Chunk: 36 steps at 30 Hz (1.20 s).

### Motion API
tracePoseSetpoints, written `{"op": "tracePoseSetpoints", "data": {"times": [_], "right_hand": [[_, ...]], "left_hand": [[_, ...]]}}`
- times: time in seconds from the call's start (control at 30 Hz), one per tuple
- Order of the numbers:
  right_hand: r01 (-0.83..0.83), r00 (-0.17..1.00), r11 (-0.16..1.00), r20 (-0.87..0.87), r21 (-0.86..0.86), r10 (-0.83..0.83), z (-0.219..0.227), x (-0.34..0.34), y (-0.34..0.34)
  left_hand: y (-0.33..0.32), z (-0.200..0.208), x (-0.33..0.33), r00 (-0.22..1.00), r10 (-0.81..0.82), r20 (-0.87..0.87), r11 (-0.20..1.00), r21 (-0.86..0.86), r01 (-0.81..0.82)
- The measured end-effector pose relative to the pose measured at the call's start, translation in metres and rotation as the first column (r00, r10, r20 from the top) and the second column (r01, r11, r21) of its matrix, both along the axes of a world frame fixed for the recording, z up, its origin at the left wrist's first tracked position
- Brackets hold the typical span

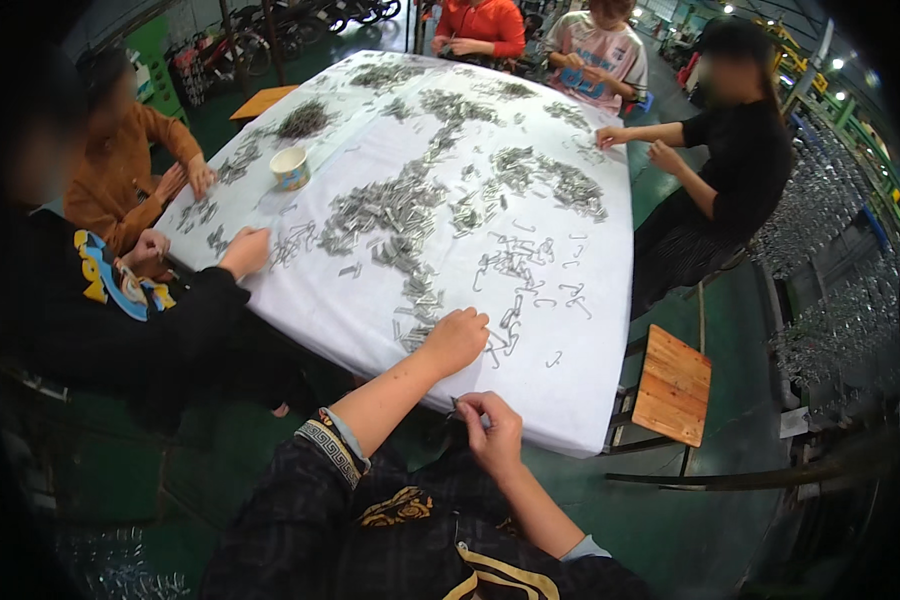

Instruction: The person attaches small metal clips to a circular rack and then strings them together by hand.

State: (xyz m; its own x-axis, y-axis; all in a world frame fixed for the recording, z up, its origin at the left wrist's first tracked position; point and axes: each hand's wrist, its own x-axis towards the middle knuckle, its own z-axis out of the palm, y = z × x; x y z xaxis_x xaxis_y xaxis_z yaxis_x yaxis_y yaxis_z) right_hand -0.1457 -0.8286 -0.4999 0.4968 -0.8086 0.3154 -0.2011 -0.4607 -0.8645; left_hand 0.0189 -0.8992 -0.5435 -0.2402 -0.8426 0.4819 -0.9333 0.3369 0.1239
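Watching the left hand: from my end I see the left hand [457,342] over the near part of the counter [560,410], its fingers bent and close together; I cannot tell whether they grasp anything.
Right hand: I see the right hand [494,432] lower, just off the near edge, its thumb and fingers pinched on a small grey piece [456,402] whose tip pokes out; its full shape is hidden from me.
Hooks: thin, curved grey hooks [515,262] lie loosely tangled on the counter, a trail of them running down just beside the left fingers; one single hook [554,358] lies apart to the right.
Main heap: short, narrow, dull grey metal pieces [385,210] are piled in the middle, thinning toward the left wrist.
Dark heap: finer brownish-grey pieces [304,120] form a rounded mound farther back.
Covering: smooth white cloth [320,312], bending over the rim.
Cup: a pale round cup [290,168] with a coloured side stands left of the main heap.
Company: I count a black-sleeved person [160,340] and a brown-jacketed person [155,135] on the left, a person in black [738,140] on the right, and two more people [482,28] across.
Seat: a stool [672,385] with a grained wooden top stands off the right edge.
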Motion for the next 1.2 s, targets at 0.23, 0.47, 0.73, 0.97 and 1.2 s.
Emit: {"op": "tracePoseSetpoints", "data": {"times": [0.23, 0.47, 0.73, 0.97, 1.2], "right_hand": [[-0.002, 0.999, 1.000, 0.037, -0.006, 0.002, -0.005, -0.001, -0.002], [-0.017, 0.999, 1.000, 0.043, 0.015, 0.016, -0.003, 0.003, 0.005], [-0.039, 0.998, 0.999, 0.042, 0.010, 0.039, -0.002, 0.006, 0.008], [0.002, 0.999, 0.998, 0.050, 0.061, -0.005, -0.004, 0.004, 0.006], [0.036, 0.996, 0.992, 0.077, 0.118, -0.046, -0.004, 0.011, 0.006]], "left_hand": [[-0.014, -0.008, -0.011, 0.964, -0.012, 0.266, 0.995, 0.103, -0.016], [-0.010, -0.008, -0.002, 0.981, -0.041, 0.188, 0.999, 0.023, 0.037], [-0.012, -0.009, -0.007, 0.959, -0.034, 0.280, 0.995, 0.102, 0.006], [-0.001, 0.015, 0.006, 0.928, 0.215, -0.304, 0.935, 0.339, -0.105], [0.058, 0.047, 0.023, 0.351, 0.296, -0.888, 0.912, 0.372, 0.174]]}}
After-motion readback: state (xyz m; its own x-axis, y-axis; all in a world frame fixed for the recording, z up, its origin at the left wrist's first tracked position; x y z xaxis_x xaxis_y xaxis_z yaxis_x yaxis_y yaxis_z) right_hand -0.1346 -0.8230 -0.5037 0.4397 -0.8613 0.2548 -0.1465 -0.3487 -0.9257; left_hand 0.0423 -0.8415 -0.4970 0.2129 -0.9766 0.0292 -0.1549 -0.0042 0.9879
